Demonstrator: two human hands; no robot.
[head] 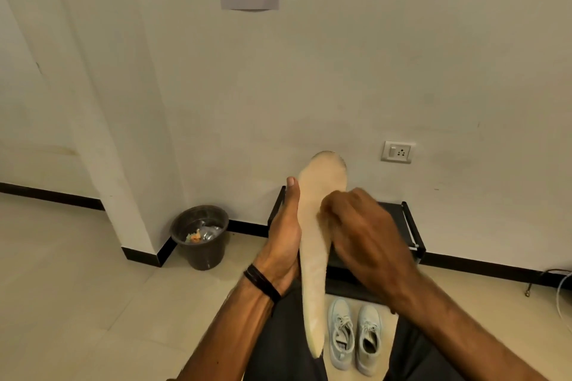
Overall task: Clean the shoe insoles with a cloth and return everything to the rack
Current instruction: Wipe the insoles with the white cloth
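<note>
Our left hand (286, 235) props the insole (315, 244) from behind, palm flat along its edge, top face toward us so we can wipe it. Right hand (365, 232) is curled against that face, blurred; cloth not visible, so grip: can't tell. Insole is up in front of the black rack (408, 226). Pale shoes (354, 337) sit on the floor just below, awaiting refit.
</note>
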